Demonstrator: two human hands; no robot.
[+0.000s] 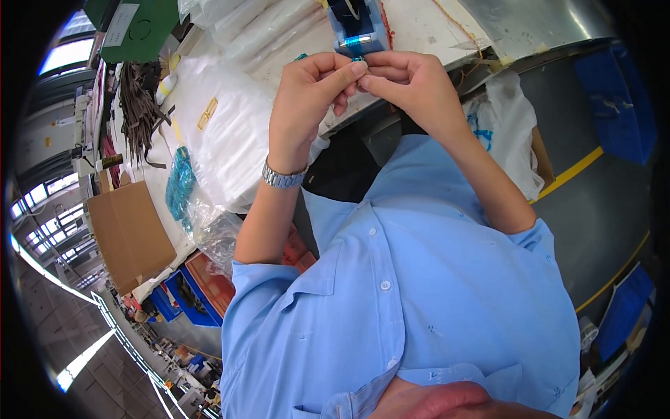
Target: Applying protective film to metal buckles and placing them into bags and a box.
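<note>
Both of my hands meet at the table's front edge, just below a blue tape dispenser (382, 33) with a strip of shiny teal tape (356, 47) at its mouth. My left hand (314, 87), with a metal watch (283, 176) on its wrist, is closed in a pinch. Opposite it, my right hand (413, 87) pinches too, its thumb and fingertips close against the left ones. A small teal piece shows between the fingertips; most of it is hidden. Another bit of teal peeks out behind the left knuckles.
Clear plastic bags (234, 119) cover the table's left part, beside a bagged teal bundle (181, 183). Farther left are dark straps (138, 98), a green box (143, 31) and a cardboard sheet (131, 234). A white plastic bag (513, 126) hangs at the right; blue panels (614, 105) stand beyond.
</note>
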